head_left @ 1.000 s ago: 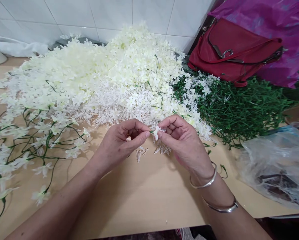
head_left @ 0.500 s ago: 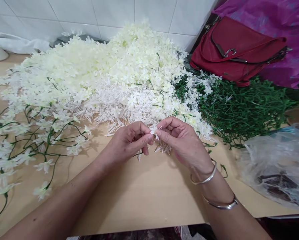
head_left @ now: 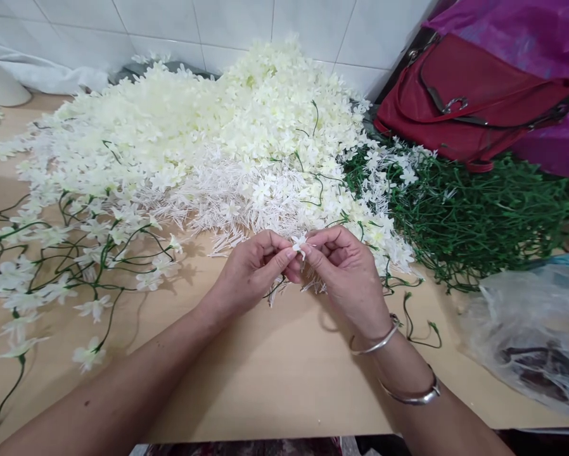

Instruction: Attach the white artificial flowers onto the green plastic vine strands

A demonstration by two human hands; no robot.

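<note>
A small white artificial flower (head_left: 298, 244) is pinched between my two hands above the table's middle. My left hand (head_left: 260, 263) grips it from the left with thumb and forefinger, and a bit of green stem shows below its curled fingers. From the right, my right hand (head_left: 346, 269) pinches the same flower by its petals, fingers closed. Just behind my hands lie thin white stamens (head_left: 227, 196) in a loose heap. Beyond them rises a big pile of cream-white flower heads (head_left: 180, 120).
White flowers on green stems (head_left: 94, 253) spread over the left side. A heap of green stems (head_left: 479, 215) lies at the right, with a red handbag (head_left: 474, 95) behind it. A clear plastic bag (head_left: 536, 316) sits near the front right. A tiled wall (head_left: 237, 22) closes the back.
The view has shifted slightly, so the piles appear farther right. Both hands stay together on the flower, whose petals now show more openly between the fingertips.
</note>
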